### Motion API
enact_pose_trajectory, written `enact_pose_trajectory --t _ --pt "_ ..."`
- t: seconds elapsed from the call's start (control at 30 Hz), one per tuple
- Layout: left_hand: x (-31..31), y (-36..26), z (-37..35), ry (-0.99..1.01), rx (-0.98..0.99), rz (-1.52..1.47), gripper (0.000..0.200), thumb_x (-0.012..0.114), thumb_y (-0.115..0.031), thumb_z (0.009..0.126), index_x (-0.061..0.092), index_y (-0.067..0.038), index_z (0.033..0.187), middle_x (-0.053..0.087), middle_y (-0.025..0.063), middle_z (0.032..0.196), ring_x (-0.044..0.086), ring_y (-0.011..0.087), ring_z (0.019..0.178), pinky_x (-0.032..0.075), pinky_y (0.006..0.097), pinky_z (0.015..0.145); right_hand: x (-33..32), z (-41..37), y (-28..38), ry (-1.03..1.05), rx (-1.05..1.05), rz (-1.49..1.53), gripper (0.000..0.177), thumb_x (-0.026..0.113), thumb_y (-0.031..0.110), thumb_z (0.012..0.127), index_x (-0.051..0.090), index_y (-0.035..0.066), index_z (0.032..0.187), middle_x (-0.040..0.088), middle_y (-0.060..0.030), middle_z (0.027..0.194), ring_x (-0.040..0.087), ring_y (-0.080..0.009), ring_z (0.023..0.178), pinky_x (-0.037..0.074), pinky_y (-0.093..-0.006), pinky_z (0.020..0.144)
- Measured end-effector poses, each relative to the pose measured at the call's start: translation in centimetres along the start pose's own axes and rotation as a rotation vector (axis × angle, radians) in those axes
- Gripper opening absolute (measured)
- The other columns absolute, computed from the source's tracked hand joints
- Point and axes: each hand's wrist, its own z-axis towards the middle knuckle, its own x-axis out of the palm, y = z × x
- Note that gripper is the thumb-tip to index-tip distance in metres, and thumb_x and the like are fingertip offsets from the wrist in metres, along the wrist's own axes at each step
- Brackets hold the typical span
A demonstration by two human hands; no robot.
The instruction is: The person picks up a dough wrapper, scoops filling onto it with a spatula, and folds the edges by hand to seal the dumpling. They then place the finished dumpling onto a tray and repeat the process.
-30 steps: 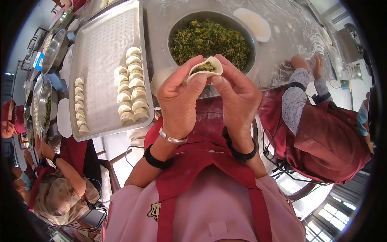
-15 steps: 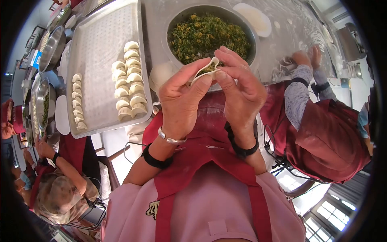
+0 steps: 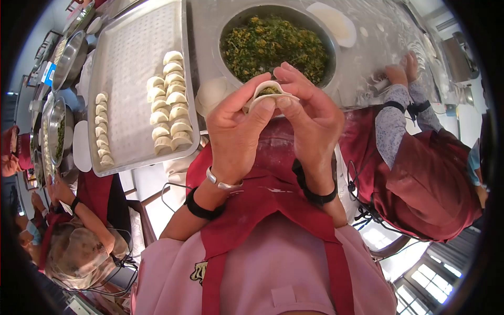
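Between my two hands is a dumpling (image 3: 269,91), a round wrapper folded partway over green filling, with its top gap showing the filling. My left hand (image 3: 234,123) pinches its left side between thumb and fingers. On its right side, my right hand (image 3: 311,115) grips the wrapper's edge, thumb in front and fingers behind. Just beyond my fingertips stands a metal bowl (image 3: 333,68) of chopped green and yellow filling (image 3: 273,47). A stack of round wrappers (image 3: 212,95) lies left of my left hand, partly hidden by it.
At left, a perforated metal tray (image 3: 131,105) holds rows of folded dumplings (image 3: 170,105). Behind the bowl to the right lies a white oval plate (image 3: 336,25). A co-worker's hands (image 3: 403,71) work on the floury table at right. Another person (image 3: 84,247) sits at left near metal bowls (image 3: 71,60).
The wrapper's pointed top fold has opened into a rounder arch, and its front edge now spreads wider over my right thumb. The co-worker's hands at right have shifted slightly.
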Motion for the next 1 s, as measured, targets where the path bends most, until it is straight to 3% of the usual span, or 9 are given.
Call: enact_pose_trajectory --t 0.27,0.37,0.47,0.57,0.67,0.87,1.0 --pt "-0.4 -0.7 0.0 0.098 0.018 0.191 0.031 0.061 0.002 0.094 0.062 0.007 0.124 0.066 0.0116 0.116 0.064 0.0150 0.102 0.055 0.0272 0.089 -0.9 0.5 0.0 0.072 -0.204 -0.171 0.017 0.074 0.001 0.081 0.072 0.001 0.099 0.070 -0.0166 0.114 0.059 -0.0292 0.122 0.048 -0.0376 0.099" --pt "-0.8 -0.9 0.2 0.106 -0.061 0.149 0.031 0.061 0.003 0.094 0.061 0.008 0.124 0.065 0.0132 0.117 0.064 0.0156 0.104 0.055 0.0280 0.089 -1.6 0.5 -0.8 0.089 -0.178 -0.235 0.021 0.075 0.003 0.081 0.072 0.001 0.102 0.069 -0.0155 0.117 0.057 -0.0286 0.124 0.048 -0.0370 0.100" --pt "-1.1 -0.9 0.0 0.139 -0.068 0.142 0.033 0.060 0.002 0.094 0.059 0.008 0.127 0.065 0.0139 0.118 0.064 0.0159 0.105 0.055 0.0287 0.091 -1.1 0.4 0.3 0.091 -0.067 -0.115 0.025 0.076 0.003 0.080 0.072 0.001 0.105 0.067 -0.0154 0.122 0.054 -0.0280 0.128 0.047 -0.0368 0.100" --pt "-1.4 -0.8 0.1 0.206 -0.051 0.194 0.038 0.056 -0.002 0.098 0.051 0.009 0.133 0.062 0.0186 0.123 0.064 0.0252 0.112 0.054 0.0354 0.098 -1.3 0.4 0.4 0.147 -0.029 -0.135 0.030 0.077 0.003 0.078 0.072 0.002 0.108 0.065 -0.0154 0.126 0.053 -0.0285 0.130 0.047 -0.0374 0.101" --pt "-1.4 -0.6 -0.1 0.142 -0.048 0.184 0.037 0.058 0.002 0.095 0.055 0.008 0.131 0.065 0.0136 0.119 0.064 0.0156 0.106 0.053 0.0272 0.092 -1.7 0.5 0.6 0.116 -0.207 -0.358 0.030 0.077 0.004 0.076 0.072 0.003 0.106 0.065 -0.0155 0.126 0.053 -0.0310 0.130 0.047 -0.0380 0.102" --pt "-1.7 -1.1 -0.2 0.192 -0.013 0.464 0.039 0.060 -0.001 0.094 0.056 0.005 0.131 0.067 0.0101 0.115 0.063 0.0104 0.100 0.052 0.0242 0.085 -1.9 1.0 1.2 0.255 -0.432 -0.628 0.025 0.076 0.002 0.075 0.072 0.004 0.100 0.065 -0.0142 0.127 0.052 -0.0341 0.130 0.049 -0.0391 0.097" --pt "-2.1 -0.5 -0.4 0.200 0.009 0.461 0.038 0.060 -0.002 0.094 0.056 0.005 0.131 0.067 0.0084 0.114 0.062 0.0087 0.097 0.051 0.0226 0.082 -1.7 0.5 0.8 0.259 -0.348 -0.546 0.030 0.075 0.000 0.076 0.072 0.005 0.105 0.064 -0.0138 0.129 0.052 -0.0322 0.130 0.052 -0.0384 0.093"
